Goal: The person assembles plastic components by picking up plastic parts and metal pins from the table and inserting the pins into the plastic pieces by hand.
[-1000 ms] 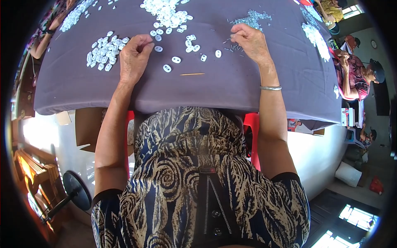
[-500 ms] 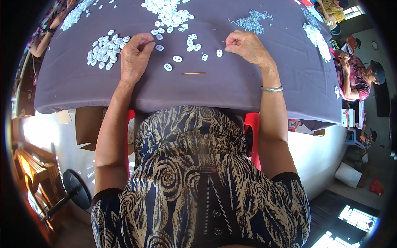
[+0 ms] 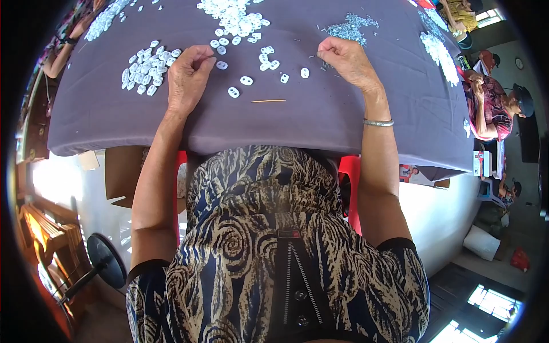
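Note:
My left hand (image 3: 189,79) is above the table at the left, thumb and fingertips pinched together. Whatever it may hold is hidden. Beside it lies a heap of small white oval plastic pieces with dark holes (image 3: 143,70). Across the table, the fingertips of my right hand (image 3: 350,64) are also drawn together, and anything in them is too small to make out. A few loose screws (image 3: 325,67) lie under and beside these fingers. Just beyond is a pile of small silvery screws (image 3: 353,27). One white oval piece (image 3: 305,73) lies left of my right hand.
A larger heap of white pieces (image 3: 234,17) is at the far middle, with several scattered nearer. A thin yellowish stick (image 3: 269,101) lies near the front of the dark tablecloth (image 3: 274,126). Other people sit at the table's sides, and more white pieces (image 3: 439,57) lie far right.
My right hand has moved slightly away from me and to the right, and loose screws now show beside its fingertips. My left hand stays almost where it was, still pinched.

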Available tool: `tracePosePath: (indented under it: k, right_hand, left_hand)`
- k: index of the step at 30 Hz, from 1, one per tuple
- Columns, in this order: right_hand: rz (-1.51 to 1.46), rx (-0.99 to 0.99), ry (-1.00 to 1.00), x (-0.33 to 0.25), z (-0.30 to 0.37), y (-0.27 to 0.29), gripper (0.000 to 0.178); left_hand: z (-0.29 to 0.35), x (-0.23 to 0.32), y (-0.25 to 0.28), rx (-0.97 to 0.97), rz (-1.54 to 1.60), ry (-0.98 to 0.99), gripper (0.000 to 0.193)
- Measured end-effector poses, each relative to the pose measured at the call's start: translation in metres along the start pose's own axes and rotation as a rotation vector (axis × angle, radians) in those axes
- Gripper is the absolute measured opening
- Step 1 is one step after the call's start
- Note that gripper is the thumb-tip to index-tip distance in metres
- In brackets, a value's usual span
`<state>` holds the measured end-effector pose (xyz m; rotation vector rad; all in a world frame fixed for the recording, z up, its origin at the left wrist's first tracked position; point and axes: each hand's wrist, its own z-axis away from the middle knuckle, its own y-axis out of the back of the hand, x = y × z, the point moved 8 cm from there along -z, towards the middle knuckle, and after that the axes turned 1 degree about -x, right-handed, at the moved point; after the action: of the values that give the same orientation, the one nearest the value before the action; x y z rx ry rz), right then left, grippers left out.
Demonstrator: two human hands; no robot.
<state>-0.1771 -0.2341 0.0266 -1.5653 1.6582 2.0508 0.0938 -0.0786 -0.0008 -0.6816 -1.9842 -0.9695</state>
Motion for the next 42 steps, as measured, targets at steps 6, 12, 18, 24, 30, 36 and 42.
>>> tracePosePath:
  k: [6, 12, 18, 24, 30, 36, 42]
  right_hand:
    - [0.027, 0.177, 0.029, 0.003, 0.001, 0.019, 0.01]
    - [0.167, 0.141, 0.035, -0.002, 0.001, 0.013, 0.009]
    - [0.199, 0.109, 0.192, -0.009, 0.0, 0.0, 0.007]
    - [0.214, 0.098, 0.198, -0.011, -0.001, -0.004, 0.007]
    - [0.381, 0.112, 0.301, -0.011, -0.001, -0.007, 0.006]
    - [0.154, 0.088, 0.199, -0.014, -0.002, -0.005, 0.007]
    - [-0.275, -0.048, 0.046, -0.026, 0.005, -0.009, 0.008]
  left_hand:
    - [0.0, 0.0, 0.0, 0.004, 0.006, -0.003, 0.015]
    - [0.0, -0.001, 0.001, -0.004, 0.0, 0.014, 0.015]
    - [0.0, -0.002, 0.0, 0.001, 0.018, 0.005, 0.015]
    - [0.0, -0.004, 0.0, 0.002, 0.045, -0.003, 0.015]
    - [-0.001, -0.002, 0.0, 0.007, 0.027, -0.012, 0.015]
    - [0.0, 0.017, 0.002, 0.071, 0.074, -0.073, 0.016]
    - [-0.005, 0.107, -0.056, -0.14, 0.214, -0.268, 0.024]
